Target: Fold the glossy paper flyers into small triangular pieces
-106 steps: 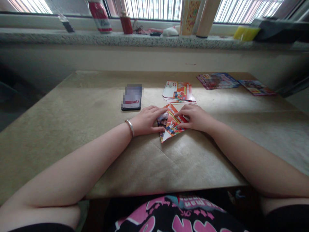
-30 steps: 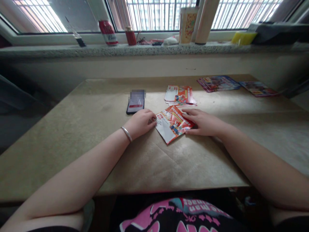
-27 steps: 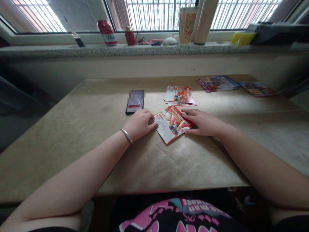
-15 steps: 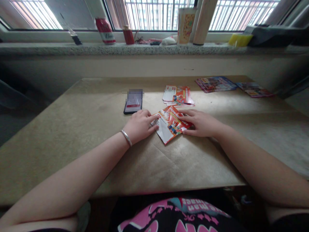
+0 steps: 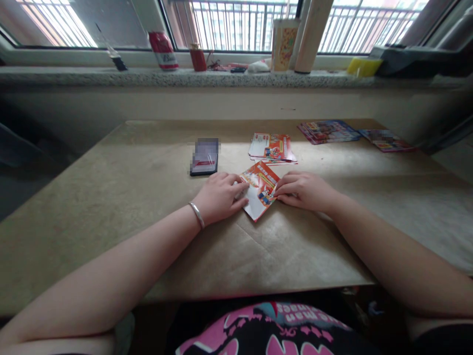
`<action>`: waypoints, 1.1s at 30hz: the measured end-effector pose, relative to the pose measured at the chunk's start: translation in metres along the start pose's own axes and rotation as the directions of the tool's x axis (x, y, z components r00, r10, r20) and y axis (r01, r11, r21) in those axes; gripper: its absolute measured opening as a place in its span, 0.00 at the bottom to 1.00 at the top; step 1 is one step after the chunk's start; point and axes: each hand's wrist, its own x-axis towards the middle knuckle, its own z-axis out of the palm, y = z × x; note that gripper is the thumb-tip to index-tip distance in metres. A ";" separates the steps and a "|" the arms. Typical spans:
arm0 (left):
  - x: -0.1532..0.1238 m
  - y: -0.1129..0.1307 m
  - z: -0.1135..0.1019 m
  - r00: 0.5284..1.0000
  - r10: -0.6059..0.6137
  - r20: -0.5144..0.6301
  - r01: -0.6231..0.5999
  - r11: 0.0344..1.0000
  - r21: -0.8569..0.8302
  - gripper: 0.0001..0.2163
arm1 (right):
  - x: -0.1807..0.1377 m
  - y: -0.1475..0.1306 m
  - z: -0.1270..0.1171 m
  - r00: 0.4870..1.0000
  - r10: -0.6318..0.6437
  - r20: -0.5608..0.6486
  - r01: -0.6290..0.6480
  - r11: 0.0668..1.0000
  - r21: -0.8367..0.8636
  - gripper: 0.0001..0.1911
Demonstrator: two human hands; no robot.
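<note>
An orange-and-white printed paper leaflet (image 5: 255, 201) lies at a slant on the table, one corner pointing toward me. My left hand (image 5: 221, 194), with a silver bangle at the wrist, grips its left corner between thumb and fingers. At the opposite corner, the bunched fingers of my right hand (image 5: 303, 191) pinch the paper. Both side corners are partly hidden by my fingers. Just beyond it rests a small pile of similar leaflets (image 5: 271, 147).
A phone (image 5: 205, 160) lies left of the leaflets. Colourful printed sheets (image 5: 328, 131) are at the back right of the table (image 5: 148, 158), with another bunch (image 5: 388, 141) beside them. A can (image 5: 163, 52), a patterned cup (image 5: 284, 47) and a yellow object (image 5: 364, 67) stand on the windowsill.
My right hand's fingers have drawn together from lying spread over the leaflet to pinching its right corner. The leaflet looks narrower, its right side drawn in. My left hand has shifted slightly right.
</note>
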 end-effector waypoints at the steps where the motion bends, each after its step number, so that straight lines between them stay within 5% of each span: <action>1: 0.000 0.001 -0.001 1.000 -0.007 -0.004 0.007 1.000 0.006 0.20 | 0.000 -0.001 0.000 1.000 0.001 -0.002 -0.001 1.000 -0.018 0.13; 23: 0.002 0.014 0.002 1.000 -0.006 0.004 0.007 0.999 -0.040 0.22 | 0.000 0.000 0.005 0.994 -0.092 -0.057 0.087 0.993 -0.083 0.13; 33: 0.001 0.008 0.004 1.000 0.014 0.013 -0.013 0.996 -0.083 0.23 | 0.002 -0.005 0.006 0.999 -0.003 -0.041 -0.002 0.994 -0.113 0.11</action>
